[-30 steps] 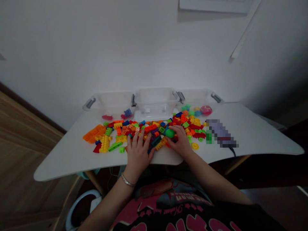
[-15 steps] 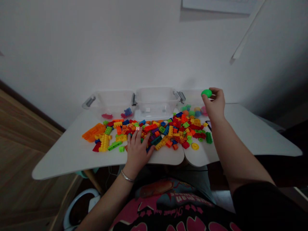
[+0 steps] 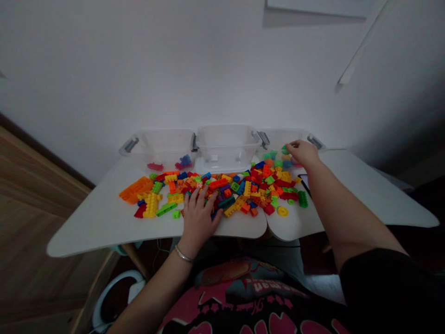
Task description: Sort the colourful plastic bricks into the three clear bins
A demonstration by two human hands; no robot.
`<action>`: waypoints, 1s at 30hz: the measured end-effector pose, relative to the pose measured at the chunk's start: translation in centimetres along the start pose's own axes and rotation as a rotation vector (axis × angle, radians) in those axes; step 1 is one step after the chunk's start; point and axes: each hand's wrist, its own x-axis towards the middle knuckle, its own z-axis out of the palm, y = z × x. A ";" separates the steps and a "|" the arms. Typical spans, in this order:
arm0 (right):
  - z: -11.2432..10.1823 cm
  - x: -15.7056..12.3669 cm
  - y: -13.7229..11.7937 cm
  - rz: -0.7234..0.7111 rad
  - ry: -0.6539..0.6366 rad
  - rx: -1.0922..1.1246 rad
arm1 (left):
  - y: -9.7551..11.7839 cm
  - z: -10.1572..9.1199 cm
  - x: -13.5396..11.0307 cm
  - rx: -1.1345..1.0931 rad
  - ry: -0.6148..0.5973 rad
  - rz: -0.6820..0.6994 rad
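Note:
My left hand (image 3: 200, 213) lies palm down with fingers spread at the near side of a wide heap of coloured toy bricks (image 3: 255, 188). Its fingertips touch the bricks, and nothing is held in it. My right hand (image 3: 304, 154) reaches over the right clear plastic box (image 3: 274, 134). A green ball (image 3: 285, 150) is pinched at its fingertips, just inside the rim and partly hidden by the fingers. Several coloured balls (image 3: 278, 163) and some green pieces show dimly through that box's front wall.
The middle clear box (image 3: 225, 134) has a small white patch on it. In the left clear box (image 3: 163, 139) lie a few red and blue pieces. An orange toy piece (image 3: 136, 190) sits left of the heap, a yellow ring (image 3: 282, 211) at its right. Two white tabletops (image 3: 93, 218) meet in front.
My right hand has lowered the green ball from above the right box to inside its rim. My left hand stays in place on the bricks.

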 end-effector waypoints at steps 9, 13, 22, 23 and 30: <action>-0.2 -1.0 -0.3 -0.097 0.142 0.158 | -0.1 0.2 -0.1 -0.004 0.013 0.004; -0.6 -3.8 -2.1 -0.290 0.409 0.368 | -0.2 0.4 -0.2 -0.002 0.020 0.005; 1.2 -15.0 -5.3 -0.668 0.243 0.422 | -0.1 0.1 -0.2 0.008 0.001 0.002; 1.5 -15.8 -4.8 -0.687 0.197 0.403 | 0.0 0.1 -0.2 0.008 -0.003 -0.001; 1.6 -18.0 0.2 -0.526 0.129 0.292 | 0.1 0.0 -0.2 0.017 -0.004 -0.010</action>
